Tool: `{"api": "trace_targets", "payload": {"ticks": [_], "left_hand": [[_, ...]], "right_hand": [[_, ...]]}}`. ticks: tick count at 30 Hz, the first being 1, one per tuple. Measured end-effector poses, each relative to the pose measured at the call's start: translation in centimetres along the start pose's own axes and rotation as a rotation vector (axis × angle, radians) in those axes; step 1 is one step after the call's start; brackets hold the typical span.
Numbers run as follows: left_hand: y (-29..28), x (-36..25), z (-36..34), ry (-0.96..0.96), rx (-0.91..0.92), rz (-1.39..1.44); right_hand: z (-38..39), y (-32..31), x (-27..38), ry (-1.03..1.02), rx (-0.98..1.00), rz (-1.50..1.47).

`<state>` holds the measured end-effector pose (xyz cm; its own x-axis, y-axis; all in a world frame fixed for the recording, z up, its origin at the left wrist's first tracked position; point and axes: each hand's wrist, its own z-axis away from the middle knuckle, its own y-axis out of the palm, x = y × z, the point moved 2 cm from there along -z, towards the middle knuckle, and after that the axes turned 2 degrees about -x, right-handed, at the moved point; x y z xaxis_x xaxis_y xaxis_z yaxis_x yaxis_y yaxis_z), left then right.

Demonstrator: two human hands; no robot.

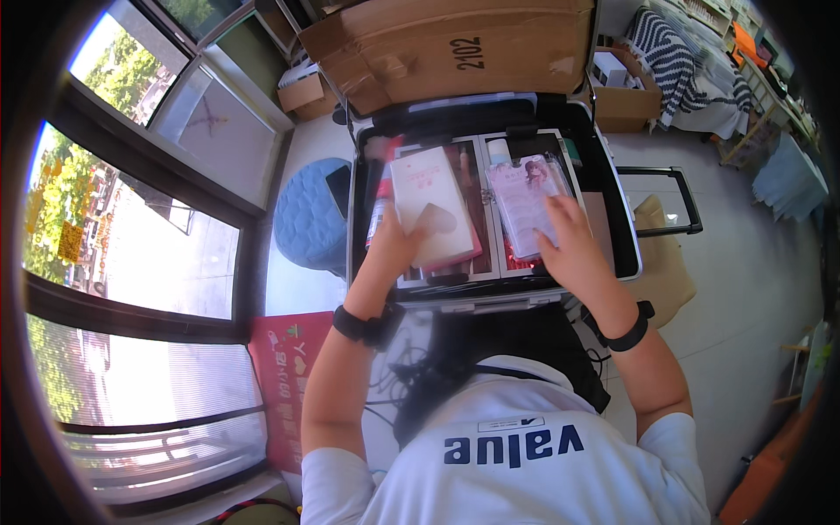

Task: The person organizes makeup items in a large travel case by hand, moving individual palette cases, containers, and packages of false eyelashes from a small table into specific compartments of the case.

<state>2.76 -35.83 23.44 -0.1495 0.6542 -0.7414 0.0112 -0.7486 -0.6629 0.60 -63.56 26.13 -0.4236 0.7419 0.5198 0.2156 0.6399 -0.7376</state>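
Note:
An open black suitcase (626,249) with a silver rim lies before me. My left hand (400,240) is closed on the lower left edge of a white box (431,188), which has pink print and a heart shape on its front. At the right, my right hand (570,241) grips the right edge of a pale pink flat pack (522,206) with a drawn long-haired figure on it. Both lie over framed trays inside the case. Next to the white box is a red and white tube (382,197), partly hidden. A small white bottle (498,150) pokes out behind the pack.
Brown cardboard (455,52) lines the raised lid. A blue quilted stool (311,219) with a dark flat object (339,188) stands at the left, beside glass doors (131,227). The case's pull handle (674,229) sticks out right. A red printed mat (293,376) lies near left.

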Motion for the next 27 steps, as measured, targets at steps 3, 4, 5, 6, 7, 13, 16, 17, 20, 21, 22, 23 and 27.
{"api": "trace_targets", "payload": {"ticks": [3,4,5,6,7,13,16,17,20,21,22,23,27], "left_hand": [[-0.7,1.3,0.6,0.085,-0.046,0.104],[-1.2,1.5,1.0,0.083,-0.049,0.101],[-2.1,1.7,1.4,0.06,-0.148,0.098],[-3.0,1.9,1.9,0.036,-0.248,0.094],[-3.7,1.9,2.5,0.035,-0.25,0.093],[-6.9,3.2,5.2,-0.054,-0.39,0.412],[-6.7,3.2,5.8,-0.061,-0.334,0.425],[-6.6,3.5,5.9,-0.044,-0.283,0.42],[-6.3,3.5,6.5,-0.056,-0.301,0.302],[-6.3,3.6,6.5,-0.056,-0.303,0.304],[-6.2,3.9,6.5,-0.04,-0.308,0.321],[-6.0,4.2,6.3,-0.022,-0.311,0.337],[-5.1,5.3,5.8,-0.016,-0.295,0.305]], "right_hand": [[-0.3,2.0,2.2,-0.094,0.066,-0.251],[-0.4,2.7,3.0,-0.077,0.131,-0.344],[-0.6,2.9,4.0,-0.079,0.132,-0.349],[-0.8,2.7,5.2,-0.14,0.094,-0.303],[-1.0,2.6,6.2,-0.198,0.054,-0.254],[-1.3,7.1,9.1,-0.073,0.329,0.012],[-1.3,9.5,9.1,-0.11,0.21,0.077],[-1.4,9.9,9.2,-0.115,0.201,0.193],[-1.9,9.9,9.5,-0.093,0.237,0.286],[-2.1,9.7,9.6,-0.06,0.28,0.262],[-2.3,9.2,9.8,-0.062,0.28,0.266],[-2.4,8.5,10.0,-0.029,0.271,0.183],[-2.4,5.4,9.3,-0.031,0.06,0.034]]}}
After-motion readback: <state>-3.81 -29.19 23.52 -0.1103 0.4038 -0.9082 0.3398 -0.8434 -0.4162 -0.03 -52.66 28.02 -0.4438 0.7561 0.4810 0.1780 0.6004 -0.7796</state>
